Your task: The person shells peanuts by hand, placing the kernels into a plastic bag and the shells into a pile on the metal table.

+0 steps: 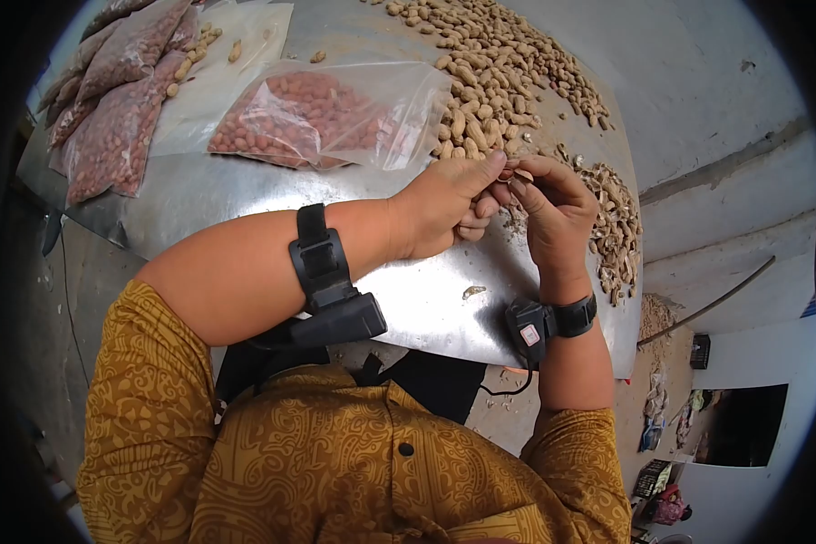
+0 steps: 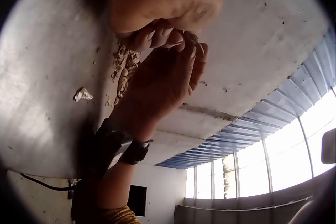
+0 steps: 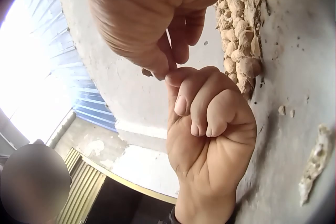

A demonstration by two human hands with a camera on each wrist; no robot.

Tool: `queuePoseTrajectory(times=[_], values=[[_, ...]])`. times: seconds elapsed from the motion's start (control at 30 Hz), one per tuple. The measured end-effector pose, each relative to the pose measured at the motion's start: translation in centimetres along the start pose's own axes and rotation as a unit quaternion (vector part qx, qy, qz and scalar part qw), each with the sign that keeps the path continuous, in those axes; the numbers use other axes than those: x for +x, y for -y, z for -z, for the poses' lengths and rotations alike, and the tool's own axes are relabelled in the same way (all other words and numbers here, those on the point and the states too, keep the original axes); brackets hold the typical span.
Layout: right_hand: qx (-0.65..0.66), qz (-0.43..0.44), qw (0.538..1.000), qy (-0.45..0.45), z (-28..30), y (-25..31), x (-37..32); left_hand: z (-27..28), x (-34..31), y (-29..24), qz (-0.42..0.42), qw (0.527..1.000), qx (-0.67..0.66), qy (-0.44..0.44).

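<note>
Both hands meet over the near side of the metal table [image 1: 417,290], fingertips together. A peanut [image 1: 522,174], mostly hidden by the fingers, is pinched between them. My left hand [image 1: 440,207] comes in from the left, its thumb and forefinger at the peanut and the other fingers curled into the palm. From the right, my right hand [image 1: 560,213] pinches with thumb and forefinger. In the right wrist view, a small brown shell piece [image 3: 147,72] shows at the right fingertips. Just beyond the hands lies a pile of unshelled peanuts [image 1: 480,100].
Broken shells [image 1: 615,227] are heaped along the table's right edge. A clear bag of red peanut kernels [image 1: 290,118] lies behind the left forearm. More filled bags [image 1: 122,118] are stacked at the far left. One loose shell [image 1: 472,292] sits near the table's front edge.
</note>
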State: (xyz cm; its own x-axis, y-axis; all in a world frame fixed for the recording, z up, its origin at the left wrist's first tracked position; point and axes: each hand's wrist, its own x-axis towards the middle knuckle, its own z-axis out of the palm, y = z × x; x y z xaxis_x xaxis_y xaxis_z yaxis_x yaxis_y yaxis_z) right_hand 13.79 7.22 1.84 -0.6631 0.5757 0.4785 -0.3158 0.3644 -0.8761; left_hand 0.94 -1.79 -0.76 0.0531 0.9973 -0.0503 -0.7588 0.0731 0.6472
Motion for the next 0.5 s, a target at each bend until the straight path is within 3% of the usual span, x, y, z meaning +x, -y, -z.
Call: queuePoseTrajectory(times=[0.37,0.5], values=[[-0.16,0.083,0.983,0.045,0.34,-0.65,0.09,0.09,0.3,-0.04,0.068,0.997,-0.041,-0.018],[-0.113,0.017,0.993,0.025,0.08,-0.4,-0.2,0.27,0.38,-0.12,0.089,0.996,-0.029,-0.005]])
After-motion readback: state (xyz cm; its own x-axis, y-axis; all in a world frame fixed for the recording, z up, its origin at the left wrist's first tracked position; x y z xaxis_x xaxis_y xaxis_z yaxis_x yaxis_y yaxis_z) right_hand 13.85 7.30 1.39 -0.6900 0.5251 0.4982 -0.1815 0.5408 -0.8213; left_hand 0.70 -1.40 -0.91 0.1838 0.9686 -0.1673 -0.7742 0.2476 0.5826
